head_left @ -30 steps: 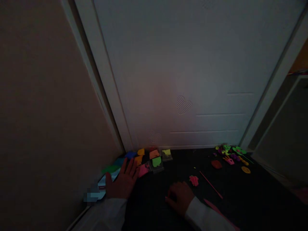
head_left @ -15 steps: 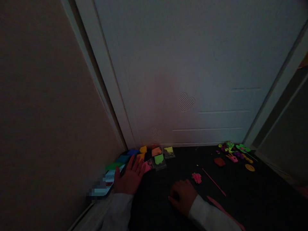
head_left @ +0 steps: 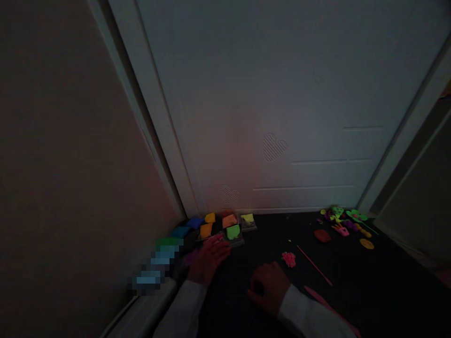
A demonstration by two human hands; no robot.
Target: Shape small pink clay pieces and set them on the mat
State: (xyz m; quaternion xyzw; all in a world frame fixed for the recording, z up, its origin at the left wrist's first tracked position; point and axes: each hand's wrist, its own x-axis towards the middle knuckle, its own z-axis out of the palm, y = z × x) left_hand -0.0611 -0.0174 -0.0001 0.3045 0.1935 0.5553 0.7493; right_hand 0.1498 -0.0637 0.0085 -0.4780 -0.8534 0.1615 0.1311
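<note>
Your left hand [head_left: 208,261], fingers extended, is over the packets near the black tabletop's [head_left: 260,253] left edge; whether it touches them is unclear. Your right hand [head_left: 269,287] curls toward the near edge, its contents too dark to tell. Just beyond it sits a pink ruffled piece [head_left: 289,259], with a thin pink stick [head_left: 314,265] beside it and a pink blade-shaped tool [head_left: 329,307] nearer you. Green [head_left: 233,232] and yellow packets [head_left: 248,221] lie toward the far edge; a green flower [head_left: 357,216] lies at the far right corner.
</note>
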